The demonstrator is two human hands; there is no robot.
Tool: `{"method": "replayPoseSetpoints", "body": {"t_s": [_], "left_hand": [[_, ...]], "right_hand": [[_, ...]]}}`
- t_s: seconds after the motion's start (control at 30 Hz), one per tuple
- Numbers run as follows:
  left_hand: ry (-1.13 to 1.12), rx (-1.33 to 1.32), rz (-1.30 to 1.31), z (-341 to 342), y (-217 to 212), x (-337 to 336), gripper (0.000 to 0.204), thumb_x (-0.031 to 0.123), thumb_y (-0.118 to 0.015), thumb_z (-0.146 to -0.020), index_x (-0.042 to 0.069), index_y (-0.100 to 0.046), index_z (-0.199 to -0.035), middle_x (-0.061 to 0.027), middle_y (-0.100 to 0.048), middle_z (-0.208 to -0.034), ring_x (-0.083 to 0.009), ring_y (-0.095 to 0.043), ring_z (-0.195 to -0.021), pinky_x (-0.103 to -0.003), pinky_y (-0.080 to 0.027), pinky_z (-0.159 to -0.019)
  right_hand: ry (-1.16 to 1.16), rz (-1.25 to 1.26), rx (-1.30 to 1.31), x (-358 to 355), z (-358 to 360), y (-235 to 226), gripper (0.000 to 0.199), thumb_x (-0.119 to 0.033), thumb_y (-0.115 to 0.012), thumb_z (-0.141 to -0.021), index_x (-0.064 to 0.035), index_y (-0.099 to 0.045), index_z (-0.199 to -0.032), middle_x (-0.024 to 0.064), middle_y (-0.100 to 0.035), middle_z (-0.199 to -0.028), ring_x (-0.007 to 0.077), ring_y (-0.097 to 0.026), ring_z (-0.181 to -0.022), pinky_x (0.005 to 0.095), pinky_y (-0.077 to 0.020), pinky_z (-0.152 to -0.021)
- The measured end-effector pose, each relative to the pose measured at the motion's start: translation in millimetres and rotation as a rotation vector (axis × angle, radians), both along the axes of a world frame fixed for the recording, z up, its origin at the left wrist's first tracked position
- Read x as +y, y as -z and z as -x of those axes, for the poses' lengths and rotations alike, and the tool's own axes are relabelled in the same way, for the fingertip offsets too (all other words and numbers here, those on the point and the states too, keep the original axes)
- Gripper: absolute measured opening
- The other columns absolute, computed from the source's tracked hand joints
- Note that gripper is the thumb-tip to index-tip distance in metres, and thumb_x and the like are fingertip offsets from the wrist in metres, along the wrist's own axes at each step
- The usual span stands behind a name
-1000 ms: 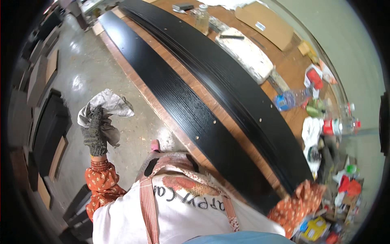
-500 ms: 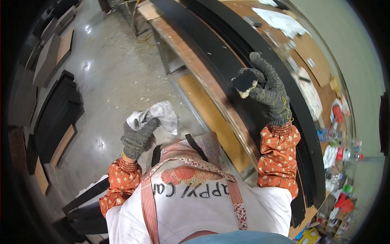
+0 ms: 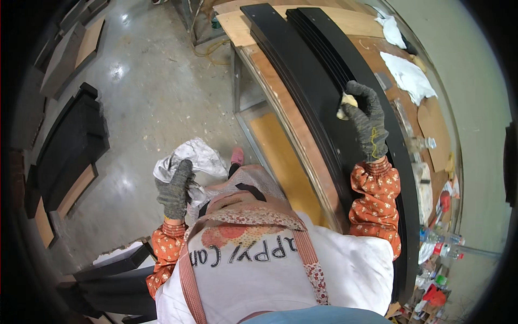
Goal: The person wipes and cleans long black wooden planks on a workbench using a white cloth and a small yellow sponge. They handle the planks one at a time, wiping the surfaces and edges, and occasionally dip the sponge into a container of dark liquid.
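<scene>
While pinching a pale pad (image 3: 347, 107) over black boards (image 3: 305, 75) with the right hand (image 3: 371, 127), grips a rag (image 3: 199, 156) in the left hand (image 3: 175, 194). Hold the pad, likely light and soft, by its edges.

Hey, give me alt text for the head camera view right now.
A person's gloved right hand holds a small pale pad over long black boards on a wooden workbench, while the gloved left hand grips a crumpled white rag. Bottles and white cloths lie toward the right.
</scene>
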State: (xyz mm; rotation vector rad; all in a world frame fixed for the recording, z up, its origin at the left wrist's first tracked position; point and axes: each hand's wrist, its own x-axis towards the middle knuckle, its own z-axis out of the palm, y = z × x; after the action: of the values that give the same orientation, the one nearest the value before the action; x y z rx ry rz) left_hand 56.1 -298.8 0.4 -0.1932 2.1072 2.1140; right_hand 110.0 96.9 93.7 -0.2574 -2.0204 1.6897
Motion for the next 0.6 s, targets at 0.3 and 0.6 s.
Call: {"method": "replayPoseSetpoints", "body": {"t_s": [0.3, 0.6], "left_hand": [[-0.058, 0.127, 0.125, 126, -31, 11, 0.015, 0.016, -0.072, -0.082, 0.003, -0.065, -0.086, -0.0028, -0.064, -0.069, -0.0105, -0.058, -0.055, -0.025, -0.044, -0.050], [0.271, 0.129, 0.107, 263, -27, 41, 0.013, 0.015, -0.070, -0.085, 0.003, -0.065, -0.083, -0.0029, -0.063, -0.069, -0.0111, -0.059, -0.056, -0.025, -0.046, -0.051]], "right_hand": [[-0.027, -0.696, -0.090, -23, 114, 1, 0.031, -0.015, -0.070, -0.083, -0.0066, -0.063, -0.113, 0.0132, -0.064, -0.109, 0.0278, -0.063, -0.099, 0.0358, -0.0504, -0.087], [0.202, -0.420, -0.369, -47, 118, -11, 0.045, -0.016, -0.073, -0.080, -0.0065, -0.060, -0.123, 0.0140, -0.063, -0.118, 0.0262, -0.061, -0.107, 0.0356, -0.0488, -0.092]]}}
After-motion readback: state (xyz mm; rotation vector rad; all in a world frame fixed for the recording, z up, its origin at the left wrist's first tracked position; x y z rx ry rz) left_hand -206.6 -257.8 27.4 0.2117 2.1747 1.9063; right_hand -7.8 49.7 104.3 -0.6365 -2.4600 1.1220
